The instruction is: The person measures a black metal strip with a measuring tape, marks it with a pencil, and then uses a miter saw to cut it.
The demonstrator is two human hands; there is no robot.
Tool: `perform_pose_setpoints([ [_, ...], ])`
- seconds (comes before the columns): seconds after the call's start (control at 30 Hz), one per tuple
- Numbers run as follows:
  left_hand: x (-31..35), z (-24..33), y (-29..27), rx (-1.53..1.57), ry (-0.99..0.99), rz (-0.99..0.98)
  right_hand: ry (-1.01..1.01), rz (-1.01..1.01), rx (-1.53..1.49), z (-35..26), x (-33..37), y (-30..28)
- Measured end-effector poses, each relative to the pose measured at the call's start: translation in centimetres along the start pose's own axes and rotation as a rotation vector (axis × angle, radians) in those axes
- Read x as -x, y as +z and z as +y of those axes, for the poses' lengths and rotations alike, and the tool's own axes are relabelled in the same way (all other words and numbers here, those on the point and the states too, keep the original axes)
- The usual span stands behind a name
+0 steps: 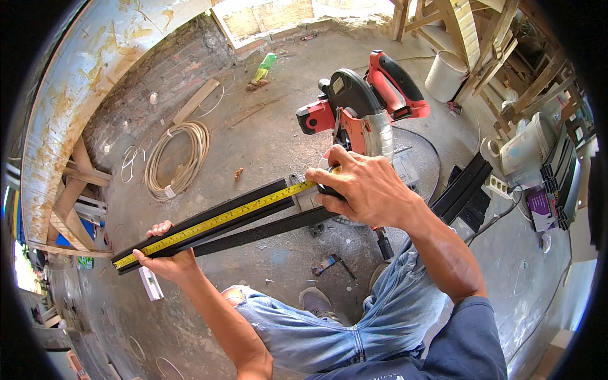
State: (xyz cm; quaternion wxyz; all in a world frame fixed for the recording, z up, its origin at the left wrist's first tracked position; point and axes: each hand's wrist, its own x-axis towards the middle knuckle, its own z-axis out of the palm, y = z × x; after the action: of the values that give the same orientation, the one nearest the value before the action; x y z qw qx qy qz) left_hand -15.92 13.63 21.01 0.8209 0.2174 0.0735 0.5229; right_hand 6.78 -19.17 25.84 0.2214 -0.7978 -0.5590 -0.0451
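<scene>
A yellow tape measure [231, 218] is drawn out along a black metal profile [259, 194]. My right hand [370, 187] is closed around the tape's case, which my fingers mostly hide, at the profile's right end. At the far left end, my left hand [174, 261] grips the profile from beneath, its thumb beside the tape's tip. Below it, another long black strip [266, 235] runs at a slant toward the base of a red and black mitre saw [361, 101]. The saw stands on the floor just beyond my right hand.
A coil of pale cable [197, 161] lies left, near a wooden board [196, 100] and a green bottle [265, 66]. More black profiles [465, 190] and a power strip [498, 186] are on the right. White buckets [446, 75] stand behind. A small tool [326, 264] lies near my shoes.
</scene>
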Motion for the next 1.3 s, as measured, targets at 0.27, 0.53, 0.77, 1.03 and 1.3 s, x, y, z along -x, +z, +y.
perform_pose_setpoints([
  [0.27,0.03,-0.08,0.19,-0.039,0.031,0.037,-0.019,0.007,0.039,0.22,0.06,0.25],
  [0.53,0.07,-0.29,0.47,-0.026,0.036,0.080,-0.014,-0.006,0.075,0.26,0.09,0.35],
  [0.77,0.03,-0.03,0.39,-0.029,0.043,0.077,-0.022,0.005,0.062,0.12,0.01,0.40],
  [1.03,0.01,-0.23,0.22,-0.019,0.027,0.070,0.013,-0.033,0.009,-0.02,0.10,0.01],
  [1.3,-0.06,-0.21,0.12,-0.027,0.037,0.078,0.014,-0.036,0.006,-0.02,0.06,0.07],
])
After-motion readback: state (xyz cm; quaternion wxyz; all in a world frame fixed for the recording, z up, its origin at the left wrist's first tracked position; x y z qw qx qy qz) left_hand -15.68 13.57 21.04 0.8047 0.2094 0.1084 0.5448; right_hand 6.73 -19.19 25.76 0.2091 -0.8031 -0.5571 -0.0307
